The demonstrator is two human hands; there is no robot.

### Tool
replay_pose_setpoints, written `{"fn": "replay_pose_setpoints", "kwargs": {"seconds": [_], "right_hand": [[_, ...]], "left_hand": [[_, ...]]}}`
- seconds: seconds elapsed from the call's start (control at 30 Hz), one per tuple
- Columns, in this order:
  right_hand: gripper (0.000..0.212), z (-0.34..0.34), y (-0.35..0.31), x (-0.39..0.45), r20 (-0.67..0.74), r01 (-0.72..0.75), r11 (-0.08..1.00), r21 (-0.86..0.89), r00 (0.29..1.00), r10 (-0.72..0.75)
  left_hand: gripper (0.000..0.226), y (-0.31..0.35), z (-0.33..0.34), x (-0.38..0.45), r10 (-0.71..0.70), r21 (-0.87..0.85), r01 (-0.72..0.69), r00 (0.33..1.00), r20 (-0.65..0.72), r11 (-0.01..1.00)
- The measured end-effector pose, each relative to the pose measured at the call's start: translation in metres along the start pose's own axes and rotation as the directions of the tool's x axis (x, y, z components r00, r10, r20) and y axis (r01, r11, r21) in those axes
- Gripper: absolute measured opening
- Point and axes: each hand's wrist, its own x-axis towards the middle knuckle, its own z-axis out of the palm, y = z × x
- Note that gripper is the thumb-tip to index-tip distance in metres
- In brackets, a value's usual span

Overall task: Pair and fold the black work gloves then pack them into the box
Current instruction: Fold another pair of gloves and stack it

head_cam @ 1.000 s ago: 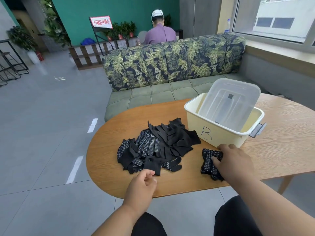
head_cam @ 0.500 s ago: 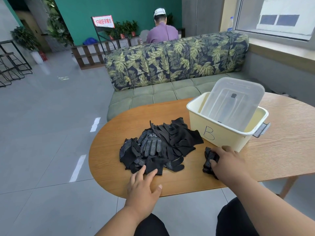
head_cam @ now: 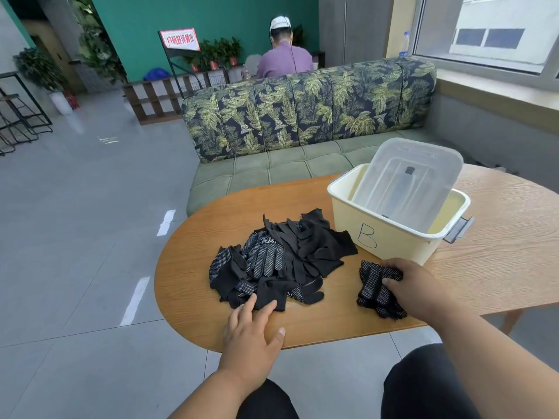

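You see a matt wood-grain bench (head_cam: pixel 499 237), black knitted cloth gloves (head_cam: pixel 281 261) with pale grip dots, a smooth cream plastic box (head_cam: pixel 390 240), its frosted translucent plastic lid (head_cam: pixel 408 179), and glossy floor tiles (head_cam: pixel 90 237).

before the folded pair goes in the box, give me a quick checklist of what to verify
1. Right hand has a grip on the folded pair: ok, fingers curl round it.
2. Pair is off the table: not ok, it lies on the wood by the box.
3. Box mouth is free: not ok, the clear lid stands tilted inside it.
4. Room at the bottom of the box: cannot tell, the wall and lid hide it.
5. Left hand is out of the way: ok, open, fingertips at the near edge of the glove pile.
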Motion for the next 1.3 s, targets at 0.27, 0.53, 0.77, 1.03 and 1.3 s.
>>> {"fn": "replay_pose_setpoints", "kwargs": {"seconds": [0.27, 0.53, 0.77, 1.03, 1.3], "right_hand": [[0.038, -0.001, 0.002, -0.004, 0.015, 0.037, 0.999, -0.034, 0.999, -0.037], [0.045, 0.020, -0.023, -0.031, -0.086, 0.193, 0.879, -0.436, 0.963, -0.254], [0.036, 0.045, -0.049, -0.044, 0.011, 0.318, 0.887, -0.336, 0.943, -0.334], [0.023, 0.080, -0.085, -0.080, 0.379, 0.055, 0.978, 0.203, 0.916, -0.131], [0.026, 0.087, -0.087, -0.086, 0.487, -0.279, 0.808, 0.520, 0.873, -0.012]], "left_hand": [[0.059, 0.002, -0.002, -0.002, -0.002, 0.006, 0.002, 1.000, 0.011, 1.000], [0.069, 0.000, -0.003, 0.004, -0.054, -0.071, 0.052, 0.998, -0.025, 0.996], [0.035, 0.005, -0.023, -0.001, -0.159, -0.523, 0.053, 0.974, -0.159, 0.851], [0.015, 0.039, -0.040, -0.013, -0.219, -0.792, 0.120, 0.976, -0.018, 0.599], [0.035, 0.047, -0.007, -0.026, -0.030, -0.870, 0.293, 0.951, 0.307, 0.396]]}}
